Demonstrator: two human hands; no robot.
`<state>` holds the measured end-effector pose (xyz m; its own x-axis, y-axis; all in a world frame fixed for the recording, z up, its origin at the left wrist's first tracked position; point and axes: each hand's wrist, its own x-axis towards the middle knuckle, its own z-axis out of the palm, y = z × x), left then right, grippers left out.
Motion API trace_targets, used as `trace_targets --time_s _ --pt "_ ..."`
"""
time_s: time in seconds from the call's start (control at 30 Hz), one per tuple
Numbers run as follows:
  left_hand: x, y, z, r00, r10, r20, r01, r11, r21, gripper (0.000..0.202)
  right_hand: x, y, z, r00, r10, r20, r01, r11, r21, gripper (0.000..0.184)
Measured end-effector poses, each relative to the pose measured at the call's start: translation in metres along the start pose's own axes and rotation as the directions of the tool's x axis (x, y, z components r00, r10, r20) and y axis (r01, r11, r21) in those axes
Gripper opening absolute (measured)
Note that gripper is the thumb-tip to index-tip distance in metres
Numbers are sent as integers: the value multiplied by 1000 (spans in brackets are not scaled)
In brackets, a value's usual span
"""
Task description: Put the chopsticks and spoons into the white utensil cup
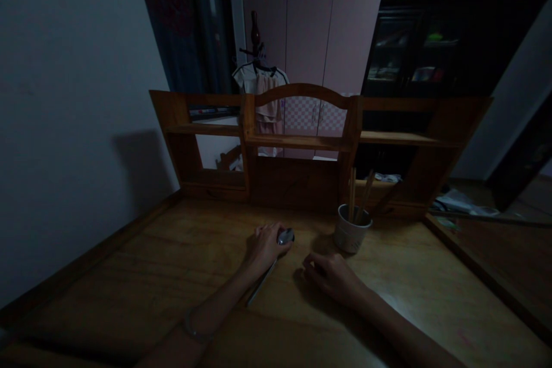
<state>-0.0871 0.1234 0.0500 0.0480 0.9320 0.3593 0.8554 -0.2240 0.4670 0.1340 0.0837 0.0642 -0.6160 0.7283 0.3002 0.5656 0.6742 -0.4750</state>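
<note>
In my left hand [268, 247] is a metal spoon [286, 236]; its bowl shows by my thumb and fingertips. A thin metal handle runs from beneath that hand down toward me over the wooden tabletop [185, 264]. Whether it belongs to the same spoon, I cannot tell. My right hand [330, 276] rests on the table to the right, its fingers loosely bent with a gap between them and nothing seen in them. Just behind it stands a light metal holder [350, 236] with several wooden chopsticks [357, 201] leaning in it.
A wooden shelf unit [297, 141] spans the desk's back edge. At the left is a wall [77, 126], and a raised wooden edge [478, 270] borders the right side. Wardrobes [308, 40] and hanging clothes [269, 98] stand beyond. The room is dim.
</note>
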Motion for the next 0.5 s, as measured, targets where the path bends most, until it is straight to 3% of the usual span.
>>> trace_targets --time_s 0.1,0.37,0.5 --pt "-1 1 -2 1000 23 -13 -24 1000 -17 28 1 1 2 1000 3 -2 -3 1000 -3 23" --pt "1 4 -6 990 -133 -37 133 991 -6 23 -1 2 3 1000 15 -19 -15 1000 0 28" --pt "3 17 -21 994 -59 -91 56 998 -27 23 4 -5 -3 988 54 -147 -43 996 75 27"
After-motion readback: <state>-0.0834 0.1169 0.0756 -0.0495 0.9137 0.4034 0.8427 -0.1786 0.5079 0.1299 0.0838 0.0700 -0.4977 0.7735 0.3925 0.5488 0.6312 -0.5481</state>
